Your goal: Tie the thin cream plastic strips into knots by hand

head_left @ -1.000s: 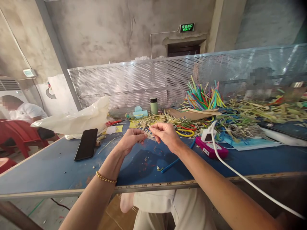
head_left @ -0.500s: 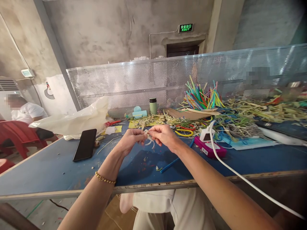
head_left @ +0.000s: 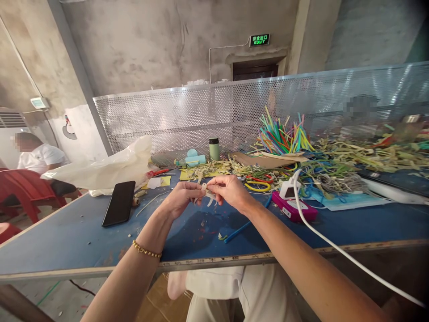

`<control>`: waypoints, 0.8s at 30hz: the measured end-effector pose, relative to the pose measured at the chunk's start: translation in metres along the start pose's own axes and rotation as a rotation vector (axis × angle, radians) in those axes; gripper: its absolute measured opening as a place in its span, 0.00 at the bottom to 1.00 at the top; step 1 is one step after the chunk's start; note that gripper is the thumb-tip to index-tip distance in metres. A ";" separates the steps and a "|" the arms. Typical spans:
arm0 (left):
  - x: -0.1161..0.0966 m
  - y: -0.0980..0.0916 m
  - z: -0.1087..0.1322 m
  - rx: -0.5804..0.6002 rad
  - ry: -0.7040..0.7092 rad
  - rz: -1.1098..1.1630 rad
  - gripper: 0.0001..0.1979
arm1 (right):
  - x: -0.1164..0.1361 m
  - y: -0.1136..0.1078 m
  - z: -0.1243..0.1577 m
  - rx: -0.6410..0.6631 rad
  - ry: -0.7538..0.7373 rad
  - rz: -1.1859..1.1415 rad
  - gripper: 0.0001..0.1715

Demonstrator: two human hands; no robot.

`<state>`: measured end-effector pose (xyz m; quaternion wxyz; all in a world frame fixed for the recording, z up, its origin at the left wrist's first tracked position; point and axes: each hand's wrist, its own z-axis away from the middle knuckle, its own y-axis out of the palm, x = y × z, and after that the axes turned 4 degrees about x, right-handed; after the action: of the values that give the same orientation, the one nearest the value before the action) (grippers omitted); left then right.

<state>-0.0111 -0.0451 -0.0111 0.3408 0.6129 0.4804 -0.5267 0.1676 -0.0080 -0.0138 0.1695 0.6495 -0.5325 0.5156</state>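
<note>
My left hand [head_left: 182, 198] and my right hand [head_left: 230, 191] meet above the blue table [head_left: 83, 243]. Between their fingertips is a small pale strip piece [head_left: 210, 197], pinched from both sides, with a curled end hanging below. The fingers partly hide its shape. Beneath my right forearm a blue stick [head_left: 237, 232] lies on the table, with a tiny pale scrap by its tip. Behind the hands are dry pale strips [head_left: 214, 168] on yellow paper.
A black phone [head_left: 119, 203] and plastic bag [head_left: 110, 165] lie left. Yellow-handled scissors [head_left: 257, 186], a magenta box [head_left: 295, 208] and a white cable [head_left: 331, 243] are right. Behind stand a green bottle [head_left: 213, 149] and colourful sticks [head_left: 284, 136]. A person [head_left: 42, 154] sits far left.
The pale strip piece has turned slightly between my fingertips, and its hanging end sits a little higher. My hands have barely shifted. The person at far left has moved slightly.
</note>
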 end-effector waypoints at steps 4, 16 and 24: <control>0.002 -0.001 0.001 0.014 -0.014 -0.016 0.09 | 0.001 0.002 0.001 0.024 -0.023 0.092 0.10; 0.006 -0.002 -0.001 0.031 -0.009 -0.179 0.05 | 0.004 0.006 0.007 0.123 -0.133 0.343 0.07; 0.004 0.001 0.002 0.085 -0.037 -0.221 0.08 | 0.001 0.004 -0.001 0.000 -0.270 0.304 0.06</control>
<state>-0.0108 -0.0464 -0.0160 0.2634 0.5601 0.5159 -0.5922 0.1637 -0.0096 -0.0138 0.0166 0.6248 -0.6423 0.4437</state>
